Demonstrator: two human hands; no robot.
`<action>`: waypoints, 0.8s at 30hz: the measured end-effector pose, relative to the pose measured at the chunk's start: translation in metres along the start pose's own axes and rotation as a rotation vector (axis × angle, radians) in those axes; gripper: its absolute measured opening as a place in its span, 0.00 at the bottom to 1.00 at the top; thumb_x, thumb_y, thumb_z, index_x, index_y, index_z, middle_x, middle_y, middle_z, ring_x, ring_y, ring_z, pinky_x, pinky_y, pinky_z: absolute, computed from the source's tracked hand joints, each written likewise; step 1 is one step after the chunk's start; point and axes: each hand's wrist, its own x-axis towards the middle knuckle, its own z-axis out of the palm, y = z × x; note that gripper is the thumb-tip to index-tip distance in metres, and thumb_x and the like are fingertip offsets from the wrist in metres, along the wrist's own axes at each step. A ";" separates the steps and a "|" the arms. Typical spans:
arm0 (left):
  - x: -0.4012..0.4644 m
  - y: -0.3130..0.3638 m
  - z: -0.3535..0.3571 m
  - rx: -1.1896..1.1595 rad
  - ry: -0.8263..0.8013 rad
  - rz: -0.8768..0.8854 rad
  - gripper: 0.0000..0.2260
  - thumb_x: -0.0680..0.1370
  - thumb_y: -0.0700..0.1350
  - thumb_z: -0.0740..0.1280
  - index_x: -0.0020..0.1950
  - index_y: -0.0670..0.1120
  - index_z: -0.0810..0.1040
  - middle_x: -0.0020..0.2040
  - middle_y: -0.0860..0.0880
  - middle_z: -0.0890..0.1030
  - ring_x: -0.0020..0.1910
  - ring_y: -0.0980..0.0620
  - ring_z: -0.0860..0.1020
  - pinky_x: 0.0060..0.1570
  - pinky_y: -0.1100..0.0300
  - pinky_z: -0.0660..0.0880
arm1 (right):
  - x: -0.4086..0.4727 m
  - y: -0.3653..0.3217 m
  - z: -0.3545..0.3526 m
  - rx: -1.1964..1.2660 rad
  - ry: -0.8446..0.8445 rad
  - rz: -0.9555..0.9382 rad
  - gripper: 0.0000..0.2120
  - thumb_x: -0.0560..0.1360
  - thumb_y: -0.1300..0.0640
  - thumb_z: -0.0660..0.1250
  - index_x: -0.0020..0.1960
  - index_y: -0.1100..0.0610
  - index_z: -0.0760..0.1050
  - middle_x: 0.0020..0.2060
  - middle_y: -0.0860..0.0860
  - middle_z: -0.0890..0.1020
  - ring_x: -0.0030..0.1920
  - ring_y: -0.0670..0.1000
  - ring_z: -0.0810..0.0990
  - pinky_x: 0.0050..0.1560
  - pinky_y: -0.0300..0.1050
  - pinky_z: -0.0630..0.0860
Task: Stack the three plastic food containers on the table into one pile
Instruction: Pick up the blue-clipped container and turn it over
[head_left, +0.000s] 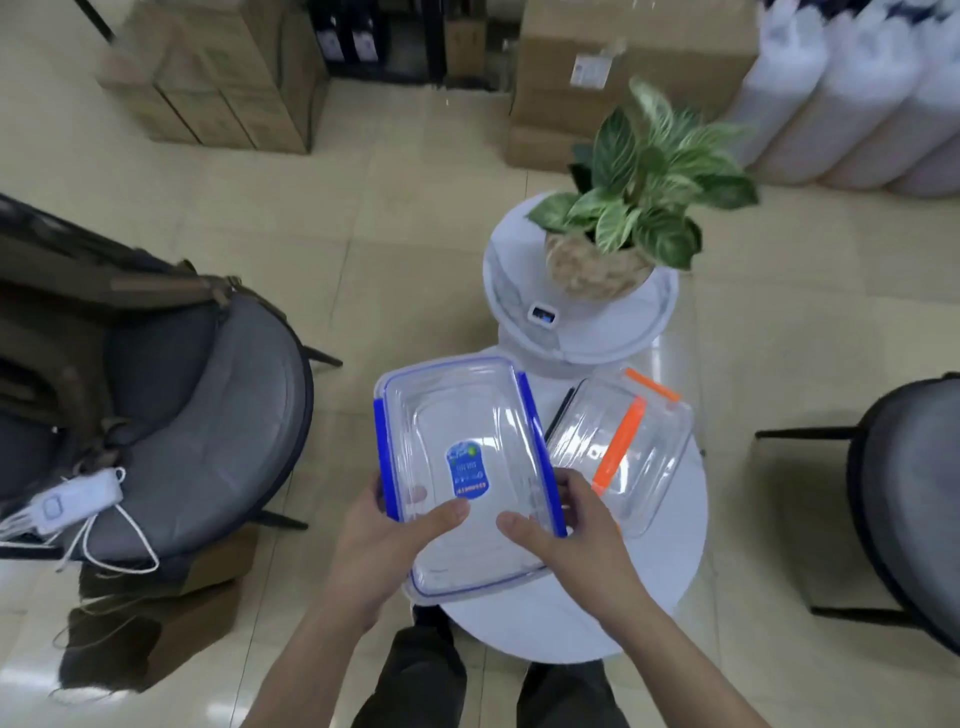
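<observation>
1. Gripping the blue-clipped container (457, 467) with both hands, person holds it over the near-left part of the round white table (670, 561); can't tell if its base touches the tabletop.
2. Left hand (384, 540) grasps the container's left side near the blue clip, thumb lying on the lid just below the blue sticker (467, 470).
3. Right hand (566, 525) grasps the right side, thumb on the lid, fingers curled over the right blue clip.
4. Orange-clipped container (623, 447) sits on the table just right of the blue one, tilted, its left edge tucked beside or under the blue one's right rim; no hand on it.
5. A second orange clip shows behind the first, so possibly two clear containers there already nested; can't tell for sure.
6. Potted plant (623, 218) stands on a white round unit (582, 322) at the far side of the table.
7. Grey cushioned chair (208, 415) to the left, well apart from the table, with a white corded device (72, 501) on it.
</observation>
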 end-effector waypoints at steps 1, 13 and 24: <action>-0.004 -0.002 0.000 0.002 -0.003 -0.010 0.21 0.66 0.39 0.81 0.56 0.49 0.81 0.48 0.49 0.89 0.44 0.51 0.88 0.37 0.59 0.83 | -0.002 0.001 0.001 0.020 -0.019 0.018 0.25 0.67 0.49 0.80 0.60 0.48 0.74 0.54 0.45 0.83 0.49 0.42 0.83 0.41 0.33 0.79; -0.072 0.027 0.059 0.035 -0.052 0.023 0.26 0.65 0.45 0.83 0.61 0.48 0.80 0.52 0.48 0.88 0.49 0.47 0.87 0.50 0.47 0.83 | -0.057 -0.014 -0.065 0.226 -0.043 -0.024 0.23 0.71 0.56 0.78 0.63 0.49 0.73 0.55 0.47 0.83 0.49 0.40 0.84 0.41 0.35 0.80; -0.038 0.046 0.048 0.204 -0.183 0.035 0.29 0.63 0.54 0.83 0.59 0.49 0.79 0.53 0.50 0.87 0.50 0.49 0.86 0.49 0.50 0.84 | -0.064 -0.025 -0.056 0.265 0.120 0.002 0.25 0.72 0.52 0.77 0.66 0.48 0.72 0.58 0.46 0.83 0.55 0.46 0.84 0.41 0.36 0.81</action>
